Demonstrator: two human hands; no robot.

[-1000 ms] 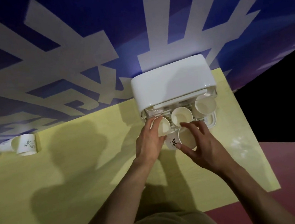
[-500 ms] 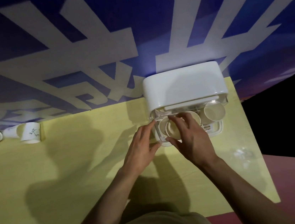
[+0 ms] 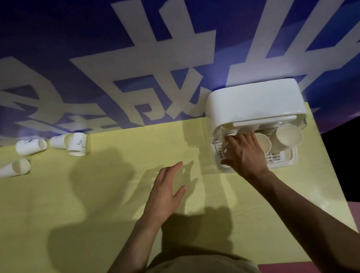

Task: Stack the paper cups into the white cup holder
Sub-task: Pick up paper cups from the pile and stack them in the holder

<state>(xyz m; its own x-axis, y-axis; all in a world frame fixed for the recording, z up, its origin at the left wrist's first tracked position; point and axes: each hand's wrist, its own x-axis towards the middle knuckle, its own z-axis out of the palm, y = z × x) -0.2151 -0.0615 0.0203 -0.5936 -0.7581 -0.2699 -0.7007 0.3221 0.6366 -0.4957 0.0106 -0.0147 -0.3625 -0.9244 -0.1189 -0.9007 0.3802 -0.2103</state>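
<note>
In the head view the right hand (image 3: 243, 153) reaches into the left slot of the white cup holder (image 3: 254, 102), seemingly seating a cup; whether its fingers grip anything I cannot tell. The left hand (image 3: 166, 188) hovers open over the table (image 3: 92, 203). Next, I judge, it must fetch one of the paper cups (image 3: 31, 146) lying well apart at the far left.

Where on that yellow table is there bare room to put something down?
Bare yellow tabletop lies between the four loose white paper cups far left and the left hand. It is crowded inside the white plastic cup holder, where the right hand reaches.
</note>
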